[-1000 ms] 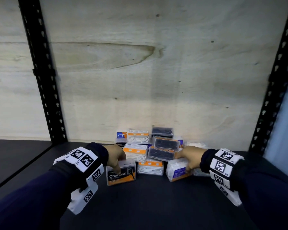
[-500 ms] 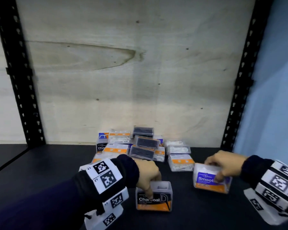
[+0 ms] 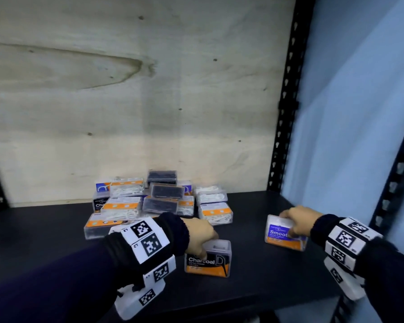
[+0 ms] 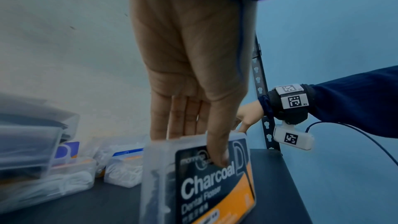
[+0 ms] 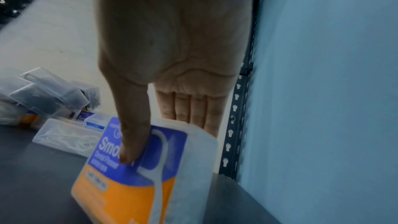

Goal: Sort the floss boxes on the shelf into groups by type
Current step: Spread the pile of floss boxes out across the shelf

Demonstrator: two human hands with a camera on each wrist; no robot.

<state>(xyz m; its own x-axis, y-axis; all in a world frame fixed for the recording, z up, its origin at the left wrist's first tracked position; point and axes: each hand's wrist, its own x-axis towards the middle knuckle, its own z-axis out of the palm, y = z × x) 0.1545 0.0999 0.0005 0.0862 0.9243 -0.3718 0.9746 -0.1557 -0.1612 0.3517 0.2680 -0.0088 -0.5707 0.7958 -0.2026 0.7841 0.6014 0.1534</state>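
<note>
My left hand [image 3: 200, 238] pinches a clear box with a black and orange "Charcoal" label [image 3: 208, 259], thumb on the label and fingers behind; it stands upright near the shelf's front. In the left wrist view the same Charcoal box [image 4: 206, 183] fills the lower middle under my left hand [image 4: 193, 135]. My right hand [image 3: 294, 220] grips a box with a blue and orange "Smooth" label [image 3: 283, 236] at the right of the shelf. The right wrist view shows this Smooth box [image 5: 137, 168] with the thumb of my right hand [image 5: 168, 123] on its label.
A heap of several floss boxes [image 3: 159, 199] lies at the back middle of the black shelf [image 3: 44, 231], against a plywood back panel [image 3: 149, 101]. A black perforated upright [image 3: 287, 94] and a blue wall [image 3: 359, 113] close the right side.
Both hands have drawn their boxes out of the heap. The left carried the Charcoal box toward the front, the right carried the Smooth box out to the right. The head view swung right.
</note>
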